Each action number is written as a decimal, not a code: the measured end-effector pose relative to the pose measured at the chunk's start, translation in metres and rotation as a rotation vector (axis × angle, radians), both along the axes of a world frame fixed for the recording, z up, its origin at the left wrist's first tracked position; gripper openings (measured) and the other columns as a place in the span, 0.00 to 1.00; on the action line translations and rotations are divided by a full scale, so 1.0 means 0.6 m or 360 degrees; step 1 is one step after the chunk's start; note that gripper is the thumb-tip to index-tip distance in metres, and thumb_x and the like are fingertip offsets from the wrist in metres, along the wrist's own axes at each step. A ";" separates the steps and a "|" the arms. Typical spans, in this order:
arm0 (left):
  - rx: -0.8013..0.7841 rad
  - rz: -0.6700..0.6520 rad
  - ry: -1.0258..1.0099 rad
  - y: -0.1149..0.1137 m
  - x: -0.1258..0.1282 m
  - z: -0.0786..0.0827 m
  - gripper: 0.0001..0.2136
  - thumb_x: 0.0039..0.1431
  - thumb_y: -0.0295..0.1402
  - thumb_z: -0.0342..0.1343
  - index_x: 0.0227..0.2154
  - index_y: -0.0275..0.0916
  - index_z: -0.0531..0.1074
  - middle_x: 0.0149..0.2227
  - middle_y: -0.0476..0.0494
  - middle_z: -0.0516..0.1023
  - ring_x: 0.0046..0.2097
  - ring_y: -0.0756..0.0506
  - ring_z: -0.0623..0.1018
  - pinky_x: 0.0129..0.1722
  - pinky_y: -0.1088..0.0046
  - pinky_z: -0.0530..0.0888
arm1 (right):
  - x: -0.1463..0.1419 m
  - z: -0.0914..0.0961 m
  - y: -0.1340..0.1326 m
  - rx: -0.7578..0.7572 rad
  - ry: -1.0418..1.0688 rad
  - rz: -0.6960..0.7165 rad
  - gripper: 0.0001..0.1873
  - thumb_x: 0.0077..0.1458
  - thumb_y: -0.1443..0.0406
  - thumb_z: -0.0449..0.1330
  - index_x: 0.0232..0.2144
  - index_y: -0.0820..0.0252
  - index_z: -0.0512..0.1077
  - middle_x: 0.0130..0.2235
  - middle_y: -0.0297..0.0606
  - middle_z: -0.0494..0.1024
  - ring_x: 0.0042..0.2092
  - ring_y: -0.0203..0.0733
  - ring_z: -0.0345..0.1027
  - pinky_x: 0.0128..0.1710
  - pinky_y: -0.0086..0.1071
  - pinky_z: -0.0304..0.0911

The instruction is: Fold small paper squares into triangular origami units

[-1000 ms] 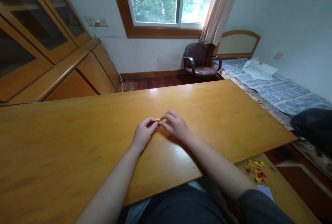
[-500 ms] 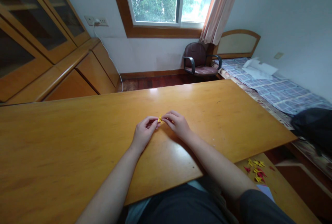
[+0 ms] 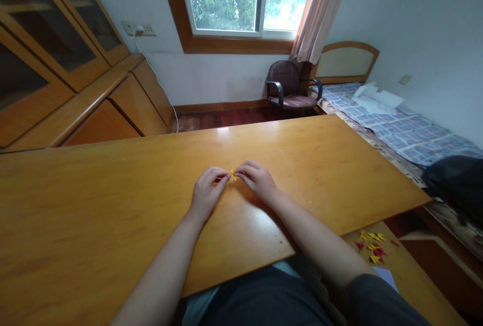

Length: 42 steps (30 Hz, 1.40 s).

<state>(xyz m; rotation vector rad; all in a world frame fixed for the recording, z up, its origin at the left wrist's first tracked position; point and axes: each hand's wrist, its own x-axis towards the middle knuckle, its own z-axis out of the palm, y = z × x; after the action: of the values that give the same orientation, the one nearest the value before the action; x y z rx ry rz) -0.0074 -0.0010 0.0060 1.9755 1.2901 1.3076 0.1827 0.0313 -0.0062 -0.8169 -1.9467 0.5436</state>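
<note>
A small yellow folded-paper crane (image 3: pixel 233 173) is held between my two hands, just above the wooden table (image 3: pixel 113 190). My left hand (image 3: pixel 208 188) pinches its left side between thumb and fingers. From the right, my right hand (image 3: pixel 257 179) pinches the other side the same way. Parts of the crane are covered by my fingertips, while its pointed tips show between them. Both forearms reach in over the table's near edge.
On a lower wooden surface at the right lie several yellow and red folded-paper cranes (image 3: pixel 373 246) beside a pale pad (image 3: pixel 385 276). Farther off stand an armchair (image 3: pixel 285 84), a bed (image 3: pixel 400 122) with a dark bag (image 3: pixel 456 185), and a cabinet (image 3: pixel 124 104).
My left hand has shifted slightly left, its fingertips now nearer the crane's left edge. The crane has turned a little. My right hand is almost still.
</note>
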 end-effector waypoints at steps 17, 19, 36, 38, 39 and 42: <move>-0.0070 0.0066 0.0002 0.001 0.001 -0.001 0.07 0.61 0.37 0.56 0.33 0.41 0.76 0.35 0.45 0.78 0.39 0.46 0.77 0.41 0.71 0.74 | 0.002 0.007 -0.006 0.0138 -0.0196 0.0000 0.08 0.65 0.65 0.56 0.38 0.56 0.77 0.37 0.41 0.77 0.37 0.41 0.72 0.38 0.31 0.66; -0.0091 0.0071 -0.0018 0.001 0.001 -0.001 0.07 0.61 0.37 0.56 0.33 0.41 0.76 0.35 0.45 0.78 0.39 0.46 0.77 0.41 0.72 0.74 | 0.002 0.008 -0.006 0.0165 -0.0208 0.0000 0.09 0.65 0.65 0.56 0.38 0.56 0.77 0.36 0.41 0.77 0.37 0.41 0.72 0.38 0.31 0.66; -0.0120 0.0081 -0.0076 0.002 0.002 -0.002 0.07 0.59 0.38 0.58 0.32 0.41 0.77 0.34 0.45 0.79 0.38 0.46 0.77 0.40 0.72 0.73 | 0.001 0.003 -0.004 0.0161 -0.0296 -0.0055 0.08 0.65 0.63 0.57 0.38 0.56 0.77 0.37 0.41 0.78 0.37 0.41 0.71 0.38 0.31 0.65; -0.0127 0.0078 -0.0089 0.001 0.002 -0.002 0.07 0.59 0.38 0.58 0.32 0.41 0.78 0.34 0.45 0.79 0.38 0.46 0.77 0.40 0.72 0.73 | 0.001 0.003 -0.004 0.0176 -0.0296 -0.0058 0.08 0.65 0.63 0.57 0.38 0.56 0.77 0.37 0.41 0.78 0.37 0.40 0.71 0.38 0.31 0.65; -0.0126 0.0074 -0.0092 0.001 0.002 -0.002 0.07 0.59 0.38 0.58 0.32 0.41 0.78 0.35 0.45 0.79 0.38 0.46 0.77 0.40 0.72 0.73 | 0.001 0.004 -0.004 0.0184 -0.0293 -0.0057 0.09 0.65 0.63 0.57 0.38 0.56 0.77 0.37 0.41 0.78 0.37 0.40 0.71 0.38 0.31 0.65; -0.0102 0.0060 -0.0099 0.001 0.002 -0.002 0.06 0.60 0.37 0.58 0.33 0.41 0.78 0.35 0.45 0.79 0.38 0.46 0.77 0.40 0.72 0.73 | 0.001 0.006 -0.005 0.0187 -0.0285 -0.0051 0.09 0.65 0.62 0.56 0.38 0.56 0.77 0.37 0.41 0.78 0.37 0.40 0.71 0.38 0.31 0.65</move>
<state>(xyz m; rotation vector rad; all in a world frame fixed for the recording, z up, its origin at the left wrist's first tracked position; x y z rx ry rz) -0.0061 -0.0003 0.0048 1.8611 1.3288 1.3180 0.1832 0.0282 -0.0029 -0.8441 -2.1037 0.3427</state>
